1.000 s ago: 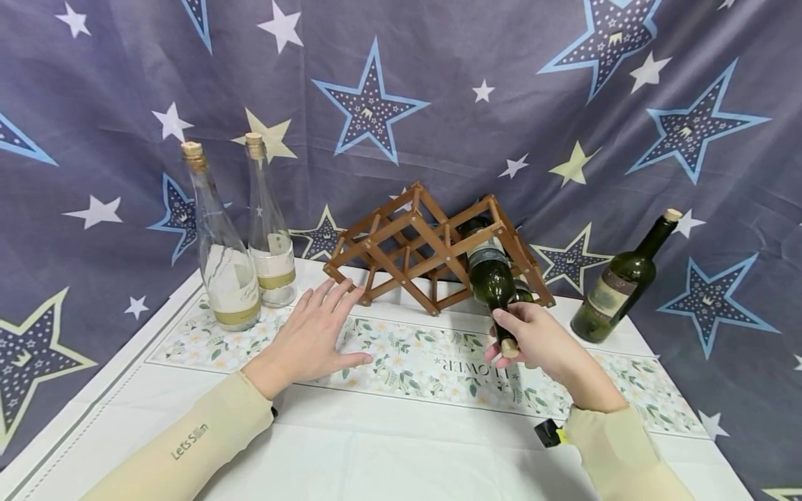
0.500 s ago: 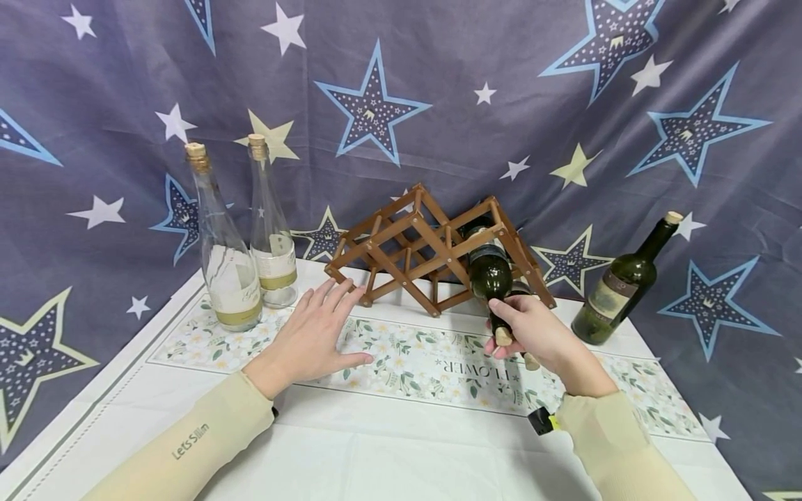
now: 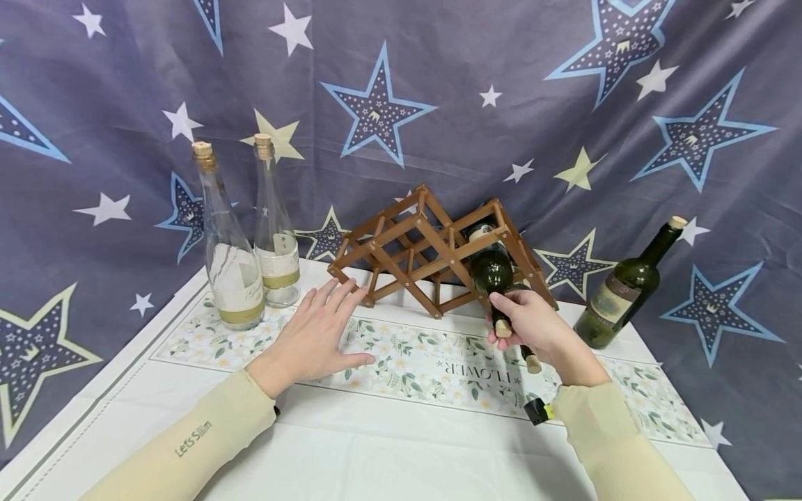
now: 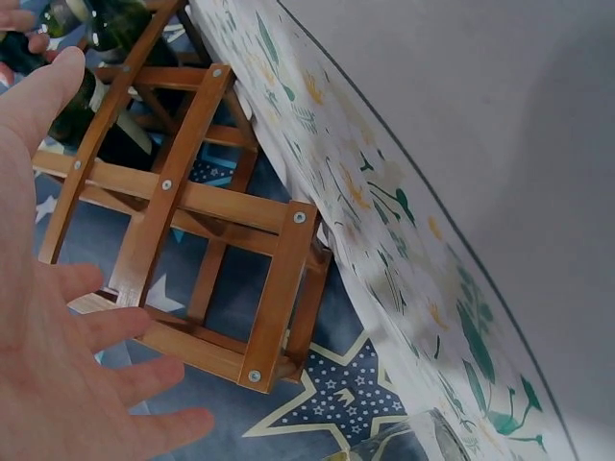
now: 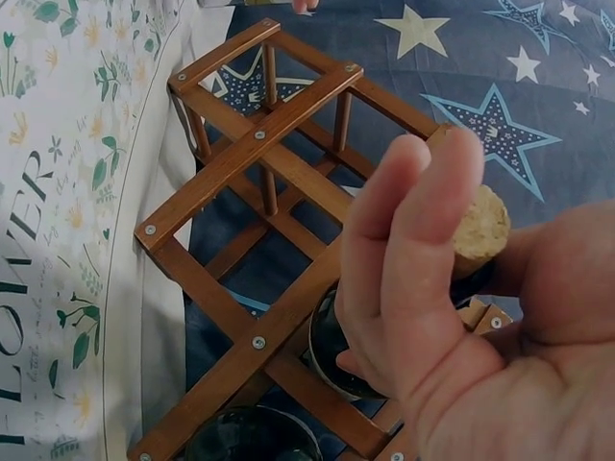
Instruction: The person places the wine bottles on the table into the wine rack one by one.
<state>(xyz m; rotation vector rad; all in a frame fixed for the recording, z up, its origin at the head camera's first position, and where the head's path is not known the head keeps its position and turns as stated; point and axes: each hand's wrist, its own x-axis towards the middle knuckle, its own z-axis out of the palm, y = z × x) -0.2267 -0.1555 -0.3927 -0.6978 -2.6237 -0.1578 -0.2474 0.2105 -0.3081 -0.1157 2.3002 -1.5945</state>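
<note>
Since the earlier frame, dark green bottle (image 3: 491,270) is sliding deeper into wooden rack (image 3: 452,262), right hand (image 3: 532,323) gripping its neck, left hand (image 3: 316,334) lying wide-fingered near the rack's left end; keeping the push slow and straight is probably preventing snags.

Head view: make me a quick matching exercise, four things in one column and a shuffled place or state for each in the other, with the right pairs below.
Things
1. Right hand
2. Left hand
3. Wooden rack
4. Two clear bottles

Places and states
A. Standing upright at the picture's left
B. Gripping the neck of a dark green bottle
C. Built of crossed brown slats
D. Fingers spread, holding nothing

Pairs: 1-B; 2-D; 3-C; 4-A
</note>
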